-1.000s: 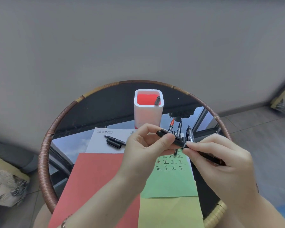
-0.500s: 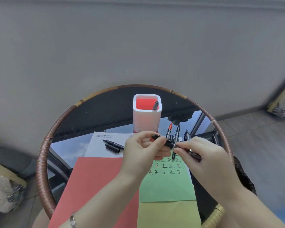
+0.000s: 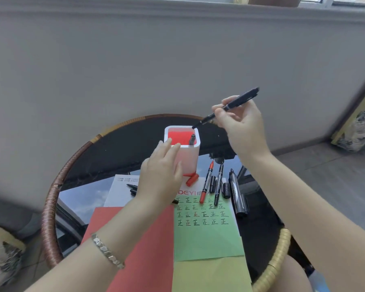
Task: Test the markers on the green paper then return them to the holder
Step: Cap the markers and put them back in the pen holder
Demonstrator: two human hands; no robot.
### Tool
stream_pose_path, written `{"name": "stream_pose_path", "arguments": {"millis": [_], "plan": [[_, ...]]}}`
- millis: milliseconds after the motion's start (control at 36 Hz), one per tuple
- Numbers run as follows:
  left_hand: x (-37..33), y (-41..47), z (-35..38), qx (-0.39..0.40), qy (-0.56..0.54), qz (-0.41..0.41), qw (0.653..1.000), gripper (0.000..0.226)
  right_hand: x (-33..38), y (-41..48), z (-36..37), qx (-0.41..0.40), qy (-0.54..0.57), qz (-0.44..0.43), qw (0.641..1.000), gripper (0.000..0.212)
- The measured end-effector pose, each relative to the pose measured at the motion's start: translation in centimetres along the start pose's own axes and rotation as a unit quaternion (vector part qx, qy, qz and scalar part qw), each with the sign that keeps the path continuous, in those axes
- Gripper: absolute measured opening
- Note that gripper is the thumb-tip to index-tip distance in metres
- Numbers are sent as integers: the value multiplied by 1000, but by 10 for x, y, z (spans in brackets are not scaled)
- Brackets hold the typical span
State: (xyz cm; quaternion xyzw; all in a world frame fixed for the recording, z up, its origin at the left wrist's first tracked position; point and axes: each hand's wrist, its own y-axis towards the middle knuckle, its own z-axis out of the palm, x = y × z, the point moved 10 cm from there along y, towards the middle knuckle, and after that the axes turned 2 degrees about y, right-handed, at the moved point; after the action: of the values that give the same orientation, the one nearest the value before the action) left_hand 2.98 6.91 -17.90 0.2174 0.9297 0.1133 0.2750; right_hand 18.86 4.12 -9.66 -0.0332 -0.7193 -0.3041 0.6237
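My right hand (image 3: pixel 241 125) holds a capped black marker (image 3: pixel 228 106) tilted, its lower tip just above the back right rim of the white holder (image 3: pixel 189 160) with a red inside. One grey marker (image 3: pixel 191 139) stands in the holder. My left hand (image 3: pixel 161 175) rests against the holder's front left side, fingers at its rim. The green paper (image 3: pixel 207 234) with rows of written characters lies in front. At its top lie a red marker (image 3: pixel 205 184), a thin black marker (image 3: pixel 219 184) and a thick black marker (image 3: pixel 237 197).
A round glass table with a rattan rim (image 3: pixel 49 218) carries everything. Red paper (image 3: pixel 143 245), yellow paper (image 3: pixel 211 275) and a white sheet (image 3: pixel 119 190) lie on it. A red cap (image 3: pixel 191 179), black caps (image 3: pixel 225 189) and an uncapped black pen (image 3: pixel 132 186) lie loose. A grey wall stands behind.
Both hands were together capping the black marker over the green paper. Now my right hand has lifted it over the holder and my left hand has moved to the holder's side.
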Motion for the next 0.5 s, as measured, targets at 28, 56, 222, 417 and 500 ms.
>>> {"name": "stream_pose_path", "arguments": {"millis": [28,56,222,417,500], "plan": [[0,-1,1,1,1,3,1000,46,-3,1,8,10,-30,-7,999,22],[1,-1,1,1,-1,4,1000,47,-6,2,16,21,-67,-16,997,22],[1,-3,2,-3,-14,8,1000,49,-29,-2,51,71,-212,-49,973,9],[0,-2,0,-31,-8,29,999,49,-35,-8,45,132,-257,-29,957,26],[-1,-1,1,-41,-3,42,998,48,-35,-18,13,119,-293,-39,948,31]]}}
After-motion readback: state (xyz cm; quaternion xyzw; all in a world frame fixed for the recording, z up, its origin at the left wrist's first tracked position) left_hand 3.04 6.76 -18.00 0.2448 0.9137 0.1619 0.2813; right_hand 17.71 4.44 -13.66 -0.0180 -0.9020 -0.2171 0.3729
